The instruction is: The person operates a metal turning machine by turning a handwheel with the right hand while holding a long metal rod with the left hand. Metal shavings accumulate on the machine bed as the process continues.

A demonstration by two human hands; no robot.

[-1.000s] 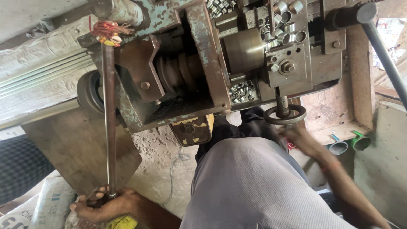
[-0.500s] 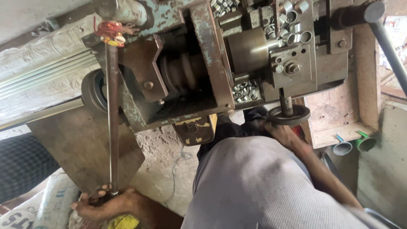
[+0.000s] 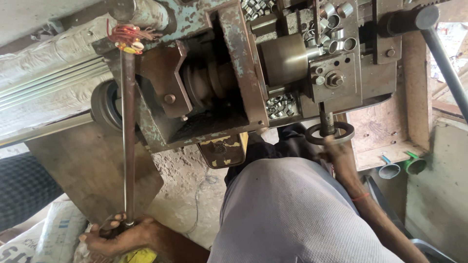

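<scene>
At a worn, blue-green painted metal lathe [image 3: 234,73], the lower end of a long, thin steel lever rod [image 3: 128,146] is gripped by the left hand [image 3: 122,236], fingers closed around it near a white woven sack [image 3: 53,234]. The small round black handwheel [image 3: 330,133] under the machine's front is grasped by the right hand [image 3: 336,148]; how tightly cannot be told through blur. Short cut silver metal tube rings [image 3: 334,22] are piled on the machine's top.
</scene>
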